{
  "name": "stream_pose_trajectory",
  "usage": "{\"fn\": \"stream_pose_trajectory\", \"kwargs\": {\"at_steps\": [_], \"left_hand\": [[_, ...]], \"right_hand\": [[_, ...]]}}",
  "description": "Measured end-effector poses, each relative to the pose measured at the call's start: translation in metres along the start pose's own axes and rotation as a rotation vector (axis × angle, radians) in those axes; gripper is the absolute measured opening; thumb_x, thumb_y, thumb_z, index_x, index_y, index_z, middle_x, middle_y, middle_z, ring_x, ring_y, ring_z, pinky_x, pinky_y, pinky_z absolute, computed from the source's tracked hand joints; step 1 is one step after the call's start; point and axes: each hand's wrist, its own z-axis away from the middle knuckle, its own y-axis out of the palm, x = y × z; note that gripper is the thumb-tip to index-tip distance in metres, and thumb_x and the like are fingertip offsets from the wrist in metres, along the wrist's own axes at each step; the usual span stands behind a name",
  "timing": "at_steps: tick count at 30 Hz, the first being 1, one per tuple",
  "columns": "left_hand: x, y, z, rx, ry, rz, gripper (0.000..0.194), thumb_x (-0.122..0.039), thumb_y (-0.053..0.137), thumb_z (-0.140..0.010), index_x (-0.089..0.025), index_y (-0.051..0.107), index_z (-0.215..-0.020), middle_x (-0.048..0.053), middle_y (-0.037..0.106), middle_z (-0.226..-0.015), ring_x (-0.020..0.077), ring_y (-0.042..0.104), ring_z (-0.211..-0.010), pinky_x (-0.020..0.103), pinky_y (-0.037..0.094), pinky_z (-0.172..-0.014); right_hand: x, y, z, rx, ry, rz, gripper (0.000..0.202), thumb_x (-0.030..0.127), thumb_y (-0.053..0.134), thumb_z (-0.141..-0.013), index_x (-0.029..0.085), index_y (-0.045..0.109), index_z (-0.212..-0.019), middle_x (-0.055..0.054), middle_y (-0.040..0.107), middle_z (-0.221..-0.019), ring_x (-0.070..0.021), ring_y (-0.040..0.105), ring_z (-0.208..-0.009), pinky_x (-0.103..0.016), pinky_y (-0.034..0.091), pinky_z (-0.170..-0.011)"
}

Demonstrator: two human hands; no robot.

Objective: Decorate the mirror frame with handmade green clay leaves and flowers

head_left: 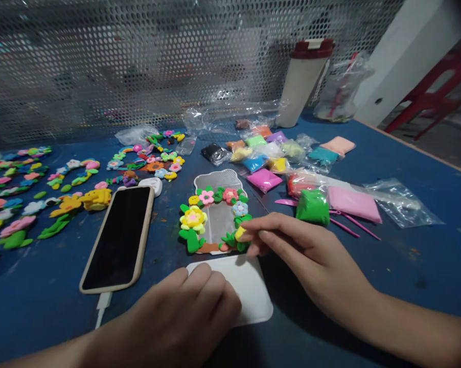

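A small mirror (pixel 220 225) with a wavy top lies in front of me, its frame covered in clay flowers and green leaves. On its left side is a large yellow flower (pixel 193 220); a light-blue flower (pixel 240 208) sits on the right. My right hand (pixel 292 245) has its fingertips pinched at a yellow clay piece (pixel 239 233) on the mirror's lower right edge. A thin needle-like rod (pixel 260 201) shows just beyond the knuckles; whether the hand holds it is unclear. My left hand (pixel 200 301) is closed over a white board (pixel 249 289), its fingertips hidden.
A charging phone (pixel 117 240) lies left of the mirror, beside several clay-decorated pieces (pixel 75 174). Bagged clay (pixel 264 180), a green clay lump (pixel 313 207) and pink modelling tools (pixel 355 225) lie right. Behind stand a tumbler (pixel 303 84) and a perforated metal panel (pixel 138 66).
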Motion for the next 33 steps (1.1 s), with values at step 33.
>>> {"fn": "stream_pose_trajectory", "kwargs": {"at_steps": [33], "left_hand": [[0.006,-0.008,-0.015,0.175,-0.232,0.115,0.028,-0.044,0.052,-0.085,-0.018,0.048,-0.076,-0.001,0.056,-0.065,0.0142,0.049,-0.05,0.027,0.029,-0.044]], "right_hand": [[0.004,-0.001,0.004,0.103,0.015,0.085,0.004,0.02,0.064,-0.08,0.021,0.063,-0.076,0.003,0.067,-0.075,-0.0113,0.061,-0.068,-0.02,0.046,-0.061]]}}
